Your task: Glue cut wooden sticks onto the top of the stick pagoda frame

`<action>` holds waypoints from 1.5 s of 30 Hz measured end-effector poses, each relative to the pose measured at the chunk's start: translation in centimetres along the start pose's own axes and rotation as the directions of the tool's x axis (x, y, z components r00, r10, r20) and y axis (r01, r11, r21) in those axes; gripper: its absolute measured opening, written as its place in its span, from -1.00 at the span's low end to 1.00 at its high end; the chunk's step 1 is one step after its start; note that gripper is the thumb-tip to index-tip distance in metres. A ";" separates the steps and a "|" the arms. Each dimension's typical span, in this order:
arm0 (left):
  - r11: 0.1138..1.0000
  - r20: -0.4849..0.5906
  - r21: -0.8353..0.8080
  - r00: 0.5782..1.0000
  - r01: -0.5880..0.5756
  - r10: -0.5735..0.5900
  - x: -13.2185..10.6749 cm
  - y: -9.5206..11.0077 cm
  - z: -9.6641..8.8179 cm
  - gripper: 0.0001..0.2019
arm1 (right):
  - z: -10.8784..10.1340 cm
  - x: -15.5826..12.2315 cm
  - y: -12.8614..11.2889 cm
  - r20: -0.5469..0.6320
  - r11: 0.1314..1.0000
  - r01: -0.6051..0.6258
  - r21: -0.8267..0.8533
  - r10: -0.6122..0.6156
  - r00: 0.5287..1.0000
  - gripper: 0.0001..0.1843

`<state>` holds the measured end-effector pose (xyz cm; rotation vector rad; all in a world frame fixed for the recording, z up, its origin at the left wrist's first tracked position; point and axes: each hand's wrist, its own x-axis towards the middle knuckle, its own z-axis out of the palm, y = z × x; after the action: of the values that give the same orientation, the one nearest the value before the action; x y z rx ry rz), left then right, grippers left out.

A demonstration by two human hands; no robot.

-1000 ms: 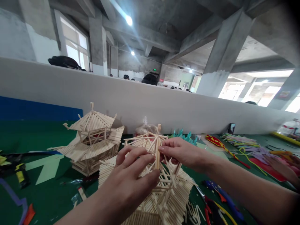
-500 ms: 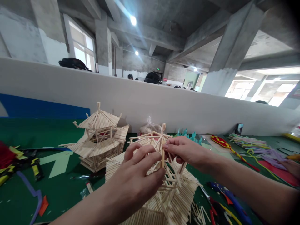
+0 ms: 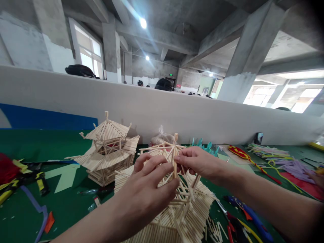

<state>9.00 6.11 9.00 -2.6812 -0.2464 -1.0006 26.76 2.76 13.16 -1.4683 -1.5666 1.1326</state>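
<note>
A half-built pavilion model [image 3: 188,219] made of thin wooden sticks stands in front of me, its upper roof an open frame around a central post [image 3: 176,138]. My left hand [image 3: 152,184] is curled at the frame's near side, with thumb and fingertips closed about an upright wooden stick [image 3: 175,170]. From the right, my right hand [image 3: 194,160] pinches at the upper part of the same stick, just below the post. Its lower fingers are partly hidden behind the frame.
A similar stick pavilion [image 3: 107,155] stands at left. Loose sticks [image 3: 216,231], scissors [image 3: 222,207] and red-handled pliers [image 3: 231,229] lie at lower right. Paper strips [image 3: 291,168] and another person's hand [image 3: 316,179] are far right. A white partition [image 3: 121,101] runs behind.
Both hands stay at the roof frame in nearly the same grip. The view has shifted very slightly; nothing has been visibly let go.
</note>
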 end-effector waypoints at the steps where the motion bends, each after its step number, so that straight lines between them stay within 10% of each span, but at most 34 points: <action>1: 1.000 -0.006 0.000 1.000 -0.008 0.008 0.0 0.0 0.0 -0.81 | 0.0 0.0 0.0 0.000 1.000 0.000 -0.009 0.000 1.000 -0.72; 45: 0.993 -0.070 -0.090 0.994 0.072 -0.078 -1.7 -0.4 -0.7 -0.75 | -0.8 -0.9 -0.2 -0.053 0.996 -0.019 -0.084 0.015 0.998 -0.73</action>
<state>7.22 6.15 8.42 -2.7243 -0.2974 -1.1559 27.57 1.99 13.69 -1.5572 -1.5854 1.0400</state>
